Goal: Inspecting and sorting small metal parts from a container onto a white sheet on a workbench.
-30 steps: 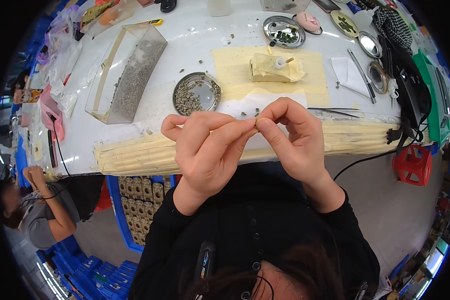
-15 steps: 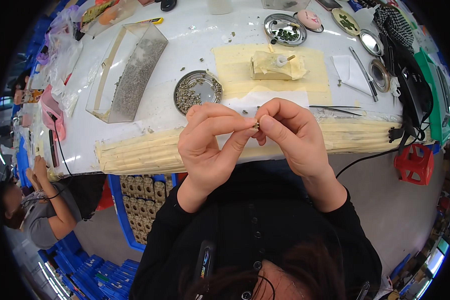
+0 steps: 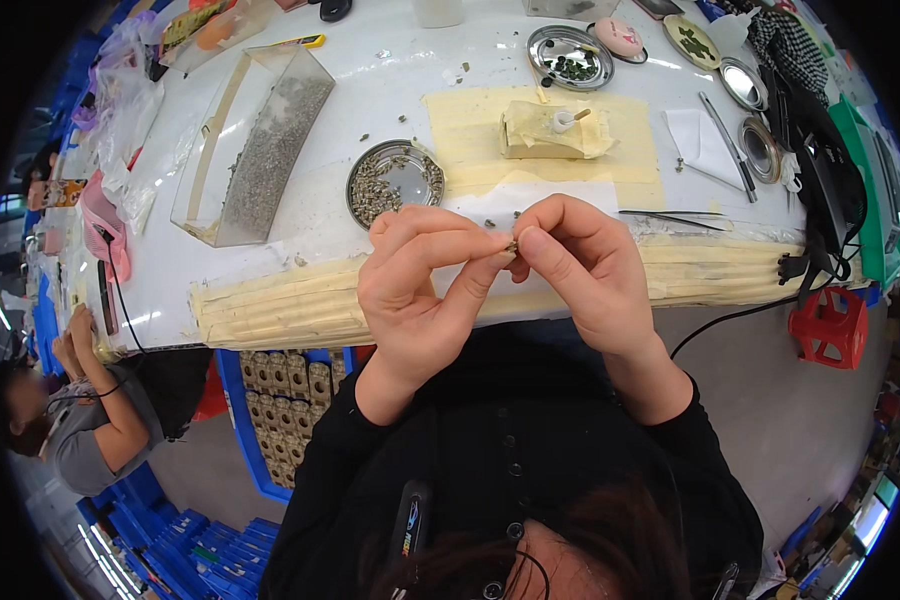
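Note:
A tiny metallic part (image 3: pixel 511 248) is pinched where my two hands meet, over the near edge of the table; its exact kind is too small to make out. My left hand (image 3: pixel 420 280) grips it between thumb and forefinger. From the other side my right hand (image 3: pixel 595 270) pinches at the same part, fingers curled. Just beyond my left fingers sits a round metal dish (image 3: pixel 413 160) partly filled with small metallic parts. A couple of loose small parts (image 3: pixel 490 224) lie on white paper (image 3: pixel 560 193) behind my fingertips.
Left of the dish stands a clear bin (image 3: pixel 270 140) of small grey parts. A taped block (image 3: pixel 550 132) holds a small white cup. Tweezers (image 3: pixel 675 216) lie at the right, near a red stool (image 3: pixel 828 328). A blue crate (image 3: pixel 235 420) is below; a co-worker (image 3: pixel 100 430) sits left.
My hands stay almost in place, both still at the tiny part, with only slight finger shifts. The co-worker at left has moved slightly.

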The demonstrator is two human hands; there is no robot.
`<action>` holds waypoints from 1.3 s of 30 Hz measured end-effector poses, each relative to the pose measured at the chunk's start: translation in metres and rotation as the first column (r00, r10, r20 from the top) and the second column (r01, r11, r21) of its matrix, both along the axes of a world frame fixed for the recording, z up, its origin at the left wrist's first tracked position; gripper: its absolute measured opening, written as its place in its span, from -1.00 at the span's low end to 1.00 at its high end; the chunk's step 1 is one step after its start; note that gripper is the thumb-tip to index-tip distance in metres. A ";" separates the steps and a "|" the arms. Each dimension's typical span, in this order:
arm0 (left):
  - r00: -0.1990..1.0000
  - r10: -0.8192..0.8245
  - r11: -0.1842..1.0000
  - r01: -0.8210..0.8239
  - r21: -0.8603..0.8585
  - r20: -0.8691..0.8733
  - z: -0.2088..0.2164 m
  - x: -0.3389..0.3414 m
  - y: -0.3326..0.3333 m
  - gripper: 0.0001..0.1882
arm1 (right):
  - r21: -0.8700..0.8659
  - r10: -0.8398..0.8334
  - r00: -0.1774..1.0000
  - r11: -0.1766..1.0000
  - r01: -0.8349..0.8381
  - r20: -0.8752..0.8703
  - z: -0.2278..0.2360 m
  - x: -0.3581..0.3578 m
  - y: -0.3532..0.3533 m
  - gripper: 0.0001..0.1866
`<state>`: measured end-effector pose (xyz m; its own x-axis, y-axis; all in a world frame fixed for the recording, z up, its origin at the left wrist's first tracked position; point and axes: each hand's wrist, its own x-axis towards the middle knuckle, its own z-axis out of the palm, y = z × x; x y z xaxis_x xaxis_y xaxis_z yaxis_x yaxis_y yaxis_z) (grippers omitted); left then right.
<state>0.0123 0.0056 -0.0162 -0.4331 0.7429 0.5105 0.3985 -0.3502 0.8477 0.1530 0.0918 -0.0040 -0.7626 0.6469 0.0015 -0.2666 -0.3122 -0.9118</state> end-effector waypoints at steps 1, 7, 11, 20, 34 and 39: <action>0.997 -0.023 1.000 0.024 -0.010 0.069 0.000 0.001 -0.001 -0.82 | -0.015 0.002 1.000 1.000 -0.002 -0.013 0.000 0.000 -0.001 -0.87; 0.996 0.035 0.999 -0.035 0.008 -0.084 0.003 0.000 0.002 -0.81 | 0.090 -0.103 0.995 0.991 0.102 0.009 0.000 -0.002 -0.005 -0.88; 0.881 0.077 0.997 -0.070 0.031 -0.466 0.016 -0.008 0.000 -0.78 | 0.338 -0.211 0.976 0.924 0.179 0.060 0.002 -0.001 -0.002 -0.88; 0.868 0.141 0.990 -0.121 0.072 -0.477 0.016 -0.005 0.001 -0.78 | 0.270 -0.149 0.987 0.954 0.129 0.053 0.003 0.001 -0.002 -0.89; 0.823 0.207 0.978 -0.187 0.090 -0.529 0.012 -0.001 0.001 -0.77 | 0.118 -0.097 0.995 0.988 0.096 -0.003 -0.005 0.000 -0.004 -0.86; 0.917 0.121 0.992 -0.101 0.073 -0.381 0.009 -0.003 0.002 -0.79 | -0.228 0.053 0.996 0.971 -0.068 -0.074 -0.007 0.000 0.000 -0.86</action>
